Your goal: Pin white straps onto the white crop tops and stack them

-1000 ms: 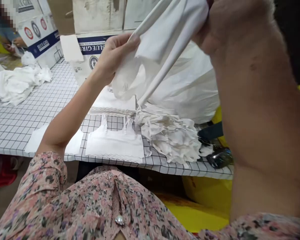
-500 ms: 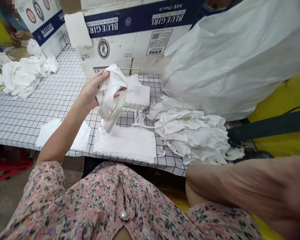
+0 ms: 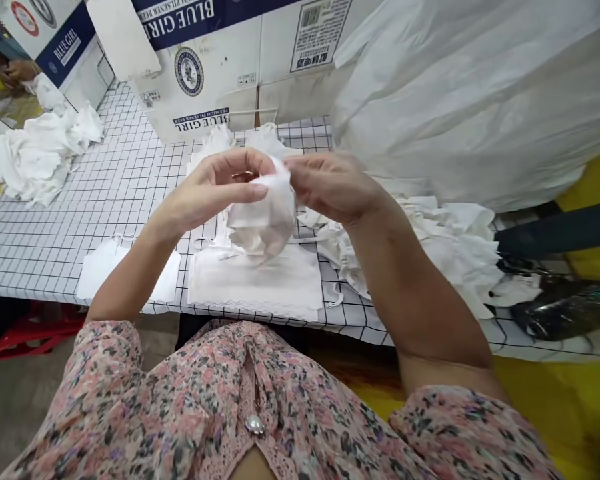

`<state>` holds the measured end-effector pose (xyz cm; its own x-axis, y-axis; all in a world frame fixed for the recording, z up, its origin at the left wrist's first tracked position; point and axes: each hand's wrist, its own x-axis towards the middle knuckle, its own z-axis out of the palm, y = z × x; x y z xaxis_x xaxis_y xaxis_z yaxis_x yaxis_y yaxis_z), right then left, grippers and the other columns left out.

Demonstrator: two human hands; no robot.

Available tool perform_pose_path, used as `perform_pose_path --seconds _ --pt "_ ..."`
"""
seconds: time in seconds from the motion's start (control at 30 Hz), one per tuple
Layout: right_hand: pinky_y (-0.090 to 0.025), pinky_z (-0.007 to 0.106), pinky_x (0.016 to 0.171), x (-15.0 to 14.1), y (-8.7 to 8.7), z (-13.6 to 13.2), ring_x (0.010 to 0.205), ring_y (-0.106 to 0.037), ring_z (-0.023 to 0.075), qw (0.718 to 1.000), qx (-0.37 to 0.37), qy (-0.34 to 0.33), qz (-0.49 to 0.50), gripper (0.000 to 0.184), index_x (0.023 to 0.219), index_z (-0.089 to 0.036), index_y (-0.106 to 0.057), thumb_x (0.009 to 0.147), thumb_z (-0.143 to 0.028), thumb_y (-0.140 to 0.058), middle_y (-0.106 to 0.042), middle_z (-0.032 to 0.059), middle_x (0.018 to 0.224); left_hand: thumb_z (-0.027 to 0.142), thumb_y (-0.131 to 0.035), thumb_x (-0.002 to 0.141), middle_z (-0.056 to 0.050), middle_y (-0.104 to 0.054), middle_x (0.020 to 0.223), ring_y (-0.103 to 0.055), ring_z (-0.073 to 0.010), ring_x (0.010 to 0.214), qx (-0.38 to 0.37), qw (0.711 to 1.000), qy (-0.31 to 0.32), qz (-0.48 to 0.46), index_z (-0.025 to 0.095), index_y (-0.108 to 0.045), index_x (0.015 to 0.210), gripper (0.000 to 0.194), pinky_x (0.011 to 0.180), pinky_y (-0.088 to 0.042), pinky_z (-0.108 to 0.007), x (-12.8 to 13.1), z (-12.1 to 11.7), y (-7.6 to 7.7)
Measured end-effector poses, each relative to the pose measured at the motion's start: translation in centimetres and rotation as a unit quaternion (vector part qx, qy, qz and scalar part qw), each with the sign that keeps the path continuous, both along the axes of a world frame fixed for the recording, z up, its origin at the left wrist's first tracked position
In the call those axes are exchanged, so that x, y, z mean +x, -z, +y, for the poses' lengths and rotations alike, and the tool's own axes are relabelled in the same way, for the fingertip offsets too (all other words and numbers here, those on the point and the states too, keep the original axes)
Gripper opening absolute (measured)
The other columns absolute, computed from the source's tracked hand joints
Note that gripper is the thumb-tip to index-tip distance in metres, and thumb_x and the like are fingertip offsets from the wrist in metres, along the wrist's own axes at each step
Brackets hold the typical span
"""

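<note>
- Gridded white surface (image 3: 110, 200) is shown backed by a printed cardboard carton (image 3: 195, 80).
- Crumpled white fabric piece (image 3: 263, 217) is gripped by the curled left hand (image 3: 207, 190) and right hand (image 3: 335, 187), held clear of the surface.
- Flat white strapped garment (image 3: 255, 283) is laid smooth below, its scalloped hem exposed.
- Heaped white fabric pieces (image 3: 455, 247) are kept to the right.
- Fingertips are hidden by the fabric; the exact pinch cannot be made out.
</note>
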<state>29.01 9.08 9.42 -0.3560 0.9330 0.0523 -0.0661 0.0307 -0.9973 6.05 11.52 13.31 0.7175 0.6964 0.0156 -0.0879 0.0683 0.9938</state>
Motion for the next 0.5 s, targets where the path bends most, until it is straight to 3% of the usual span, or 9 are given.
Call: perform_pose_path --seconds 0.07,0.13,0.3,0.43,0.5 --pt "-0.053 0.033 0.072 0.7 0.8 0.3 0.074 -0.061 0.0162 1.0 -0.003 -0.002 0.022 0.056 0.089 -0.021 -0.072 0.07 -0.068 -0.095 -0.07 0.0026 0.084 0.026 -0.089 0.087 -0.003 -0.075 0.099 -0.074 -0.0127 0.086 0.015 1.0 0.006 0.026 0.017 -0.077 0.108 0.027 0.075 -0.058 -0.021 -0.7 0.8 0.5" --pt "-0.048 0.03 0.066 1.8 1.3 0.5 0.068 -0.055 0.0129 0.999 0.008 0.032 0.042 0.044 0.083 -0.021 -0.069 0.078 -0.056 -0.095 -0.062 -0.0004 0.076 0.033 -0.091 0.086 -0.003 -0.075 0.096 -0.074 -0.0132 0.084 0.011 0.998 0.016 0.061 0.016 -0.078 0.108 0.031 0.072 -0.057 -0.022 -1.5 1.8 1.6" --pt "-0.048 0.027 0.062 2.7 1.5 1.0 0.068 -0.054 0.013 0.997 -0.026 0.052 0.048 0.043 0.086 -0.022 -0.067 0.084 -0.06 -0.089 -0.058 -0.0008 0.075 0.032 -0.097 0.077 -0.001 -0.069 0.078 -0.066 -0.0079 0.07 0.016 0.995 0.016 0.099 0.013 -0.075 0.081 0.03 0.06 -0.049 -0.018 -2.4 3.7 3.8" --pt "-0.043 0.025 0.05 1.8 0.4 1.4 0.063 -0.057 0.0116 0.998 -0.062 -0.012 -0.026 0.063 0.093 -0.02 -0.071 0.066 -0.071 -0.096 -0.066 0.0006 0.078 0.04 -0.098 0.079 -0.002 -0.072 0.086 -0.072 -0.0116 0.08 0.048 0.997 -0.008 0.068 0.015 -0.075 0.089 0.035 0.067 -0.055 -0.021 -2.2 4.2 2.8" --pt "-0.046 0.026 0.052 1.4 -0.8 1.8 0.065 -0.06 0.012 0.997 -0.043 -0.029 -0.05 0.058 0.087 -0.02 -0.072 0.065 -0.065 -0.099 -0.068 0.0014 0.079 0.045 -0.092 0.086 -0.002 -0.071 0.085 -0.074 -0.0136 0.083 0.082 0.994 -0.02 0.072 0.015 -0.074 0.09 0.036 0.069 -0.057 -0.023 -2.1 4.4 1.6"
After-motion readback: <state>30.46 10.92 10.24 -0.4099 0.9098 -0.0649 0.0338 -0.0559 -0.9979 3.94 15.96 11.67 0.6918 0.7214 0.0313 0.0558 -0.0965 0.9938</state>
